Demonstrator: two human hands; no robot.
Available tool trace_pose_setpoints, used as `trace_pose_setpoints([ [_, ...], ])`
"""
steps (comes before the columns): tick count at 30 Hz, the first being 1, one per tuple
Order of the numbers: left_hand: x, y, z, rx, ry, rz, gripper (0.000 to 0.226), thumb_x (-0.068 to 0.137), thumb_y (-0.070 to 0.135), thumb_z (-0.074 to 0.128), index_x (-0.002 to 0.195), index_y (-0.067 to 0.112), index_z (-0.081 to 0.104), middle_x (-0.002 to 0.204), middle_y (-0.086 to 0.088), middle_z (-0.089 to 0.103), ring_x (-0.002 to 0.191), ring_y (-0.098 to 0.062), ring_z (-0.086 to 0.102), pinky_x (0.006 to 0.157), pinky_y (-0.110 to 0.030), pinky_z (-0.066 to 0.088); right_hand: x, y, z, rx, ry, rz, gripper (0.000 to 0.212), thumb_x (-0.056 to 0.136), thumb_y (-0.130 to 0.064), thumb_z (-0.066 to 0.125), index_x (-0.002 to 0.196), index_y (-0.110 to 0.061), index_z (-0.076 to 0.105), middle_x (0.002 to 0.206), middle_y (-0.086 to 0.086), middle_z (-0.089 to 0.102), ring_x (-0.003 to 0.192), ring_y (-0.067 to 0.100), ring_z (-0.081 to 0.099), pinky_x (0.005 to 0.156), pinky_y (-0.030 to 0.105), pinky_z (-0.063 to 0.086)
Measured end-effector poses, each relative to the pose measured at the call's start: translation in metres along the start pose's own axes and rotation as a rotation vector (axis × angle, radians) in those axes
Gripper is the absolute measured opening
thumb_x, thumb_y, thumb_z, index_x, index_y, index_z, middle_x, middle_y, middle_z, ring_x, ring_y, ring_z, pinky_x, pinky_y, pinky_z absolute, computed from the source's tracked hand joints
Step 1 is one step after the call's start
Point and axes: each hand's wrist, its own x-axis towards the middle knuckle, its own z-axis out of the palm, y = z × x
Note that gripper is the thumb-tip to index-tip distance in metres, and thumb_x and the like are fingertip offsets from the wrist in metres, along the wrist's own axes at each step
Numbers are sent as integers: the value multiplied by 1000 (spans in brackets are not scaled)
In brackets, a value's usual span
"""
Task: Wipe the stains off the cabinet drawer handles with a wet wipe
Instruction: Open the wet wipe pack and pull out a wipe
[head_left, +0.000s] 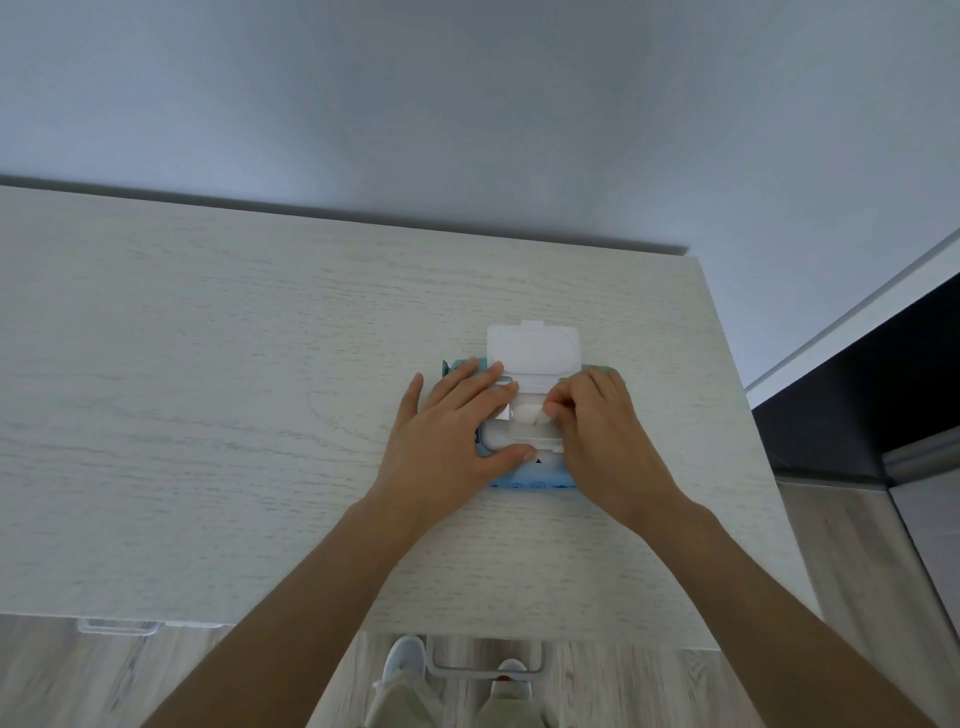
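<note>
Pressing flat on the wipe pack (535, 480) at centre-right of the frame, the open left hand (457, 431) apparently steadies it while the right hand (597, 431) pinches a wet wipe (527, 414) at its lidded opening, drawer handles (485, 667) waiting at the bottom edge.
</note>
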Motion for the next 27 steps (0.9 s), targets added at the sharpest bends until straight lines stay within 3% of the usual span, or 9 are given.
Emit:
trace_pose_setpoints([
  [4,1,1,0,7,-3,7,68,80,60,59,140,32,43,151,17,27,136,7,3,119,-43,1,3,-1,-3,-60,6,-48,3,87,-3,60,87,-6,59,84,7,57,79,18,46,74,37,46],
  [6,2,1,0,4,-2,9,68,80,59,60,140,31,43,151,16,28,137,6,5,119,-43,1,7,-4,-7,-90,-35,-45,10,89,-17,63,93,-8,64,85,6,60,79,17,49,77,34,44],
  [9,1,2,0,8,-11,1,69,80,61,58,141,33,41,152,18,27,135,9,1,119,-43,-1,10,-14,-11,-73,-57,-88,7,86,-7,64,82,-1,67,78,13,62,76,27,56,73,38,47],
  [12,1,1,0,6,-13,-9,69,79,62,58,140,33,42,152,18,26,134,10,1,119,-44,-1,18,-15,-21,-29,71,-5,7,89,-10,61,84,-6,65,78,0,56,77,14,48,73,13,36],
  [14,1,1,0,0,0,-6,68,80,60,60,140,32,43,151,17,28,137,8,4,119,-44,0,27,-6,-31,-40,29,30,10,91,-20,59,89,-12,65,83,-6,54,80,7,43,71,9,31],
  [19,0,2,1,9,26,31,69,80,57,60,140,28,44,151,12,31,138,3,6,119,-43,1,14,-2,-22,-14,-207,-44,20,88,-19,63,105,-9,67,98,5,63,90,12,47,86,25,38],
  [22,1,4,0,29,14,23,68,81,58,59,141,29,43,152,13,30,142,-1,9,119,-43,-1,8,-6,-10,-5,-146,-46,16,90,-10,60,101,-3,69,96,12,63,93,24,53,82,25,38],
  [27,1,5,-1,29,-15,-28,68,81,61,58,141,34,40,152,18,27,141,2,9,118,-44,-7,4,-10,-5,-18,24,-104,6,77,9,67,79,5,71,73,19,64,70,33,59,66,32,48],
])
